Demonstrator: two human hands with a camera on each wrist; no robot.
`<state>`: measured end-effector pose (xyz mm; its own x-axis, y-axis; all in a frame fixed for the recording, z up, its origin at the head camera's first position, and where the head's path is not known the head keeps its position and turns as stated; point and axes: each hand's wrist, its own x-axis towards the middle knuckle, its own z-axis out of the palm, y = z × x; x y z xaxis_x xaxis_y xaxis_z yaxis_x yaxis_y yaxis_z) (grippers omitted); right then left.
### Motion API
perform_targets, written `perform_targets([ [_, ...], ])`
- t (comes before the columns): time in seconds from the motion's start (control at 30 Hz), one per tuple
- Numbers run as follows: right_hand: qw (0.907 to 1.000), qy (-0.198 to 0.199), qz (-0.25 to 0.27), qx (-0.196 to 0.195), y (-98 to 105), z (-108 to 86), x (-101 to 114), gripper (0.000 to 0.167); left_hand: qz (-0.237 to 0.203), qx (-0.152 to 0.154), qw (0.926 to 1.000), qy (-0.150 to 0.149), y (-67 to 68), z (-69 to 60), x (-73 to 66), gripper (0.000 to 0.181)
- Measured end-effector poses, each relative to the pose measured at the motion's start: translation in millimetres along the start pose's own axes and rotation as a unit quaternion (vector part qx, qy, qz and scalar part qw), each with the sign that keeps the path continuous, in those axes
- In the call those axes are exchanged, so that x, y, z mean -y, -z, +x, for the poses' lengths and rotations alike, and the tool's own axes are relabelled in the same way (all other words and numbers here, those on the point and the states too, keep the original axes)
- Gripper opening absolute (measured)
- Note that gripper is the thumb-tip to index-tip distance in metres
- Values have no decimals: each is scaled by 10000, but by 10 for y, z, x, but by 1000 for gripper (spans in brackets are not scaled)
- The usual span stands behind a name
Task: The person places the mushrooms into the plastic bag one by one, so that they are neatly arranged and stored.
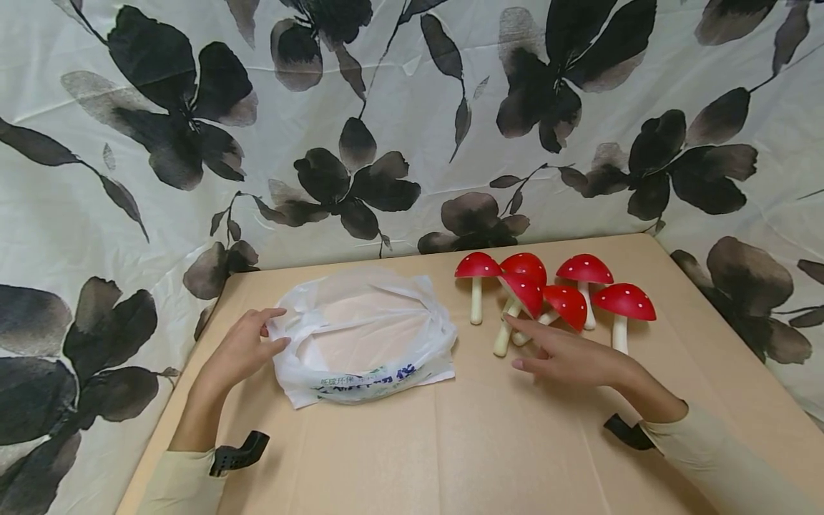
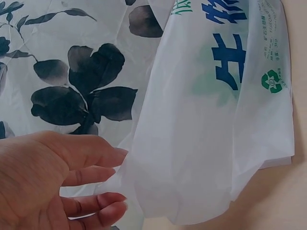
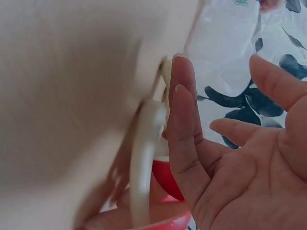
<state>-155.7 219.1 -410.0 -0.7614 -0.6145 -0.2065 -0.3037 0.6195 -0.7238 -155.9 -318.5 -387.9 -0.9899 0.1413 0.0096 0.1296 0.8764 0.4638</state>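
A white plastic bag (image 1: 373,383) with blue and green print lies spread with its mouth open on the table. My left hand (image 1: 241,350) is at the bag's left edge, fingers apart and relaxed; in the left wrist view the fingertips of this hand (image 2: 72,182) are beside the bag (image 2: 192,120), contact unclear. Several red-capped toy mushrooms with white dots and pale stems lie and stand right of the bag. My right hand (image 1: 573,354) reaches over the stem of a leaning mushroom (image 1: 523,292). In the right wrist view this hand (image 3: 240,167) has extended fingers beside a pale stem (image 3: 144,163).
The light wooden table (image 1: 386,458) ends at the back against a hanging white cloth (image 1: 444,214) with dark flowers. Two more mushrooms stand at the right of the group, one with its cap (image 1: 624,301) nearest the table's right edge. Black straps circle both wrists.
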Motion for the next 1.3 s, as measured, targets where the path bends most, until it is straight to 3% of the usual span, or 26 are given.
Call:
perform_targets([
  [0.27, 9998, 64, -13, -168, -39, 87, -88, 85, -100, 30, 9999, -102, -11, 0, -6, 62],
  [0.67, 9979, -4, 169, -628, -27, -9, 8, 75, -109, 120, 9998, -84, -22, -8, -13, 71],
  [1.0, 9830, -347, 750, -1641, 12, 40, 135, 39, -90, 139, 9998, -86, -21, -3, -10, 72],
  [1.13, 9798, -165, 1123, -1647, 43, 36, 163, 37, -68, 162, 9998, -48, -16, -2, -1, 72],
  [1.3, 9696, 39, 2030, -1363, 89, 38, 195, 41, -13, 160, 9999, -26, -6, -1, 10, 70],
])
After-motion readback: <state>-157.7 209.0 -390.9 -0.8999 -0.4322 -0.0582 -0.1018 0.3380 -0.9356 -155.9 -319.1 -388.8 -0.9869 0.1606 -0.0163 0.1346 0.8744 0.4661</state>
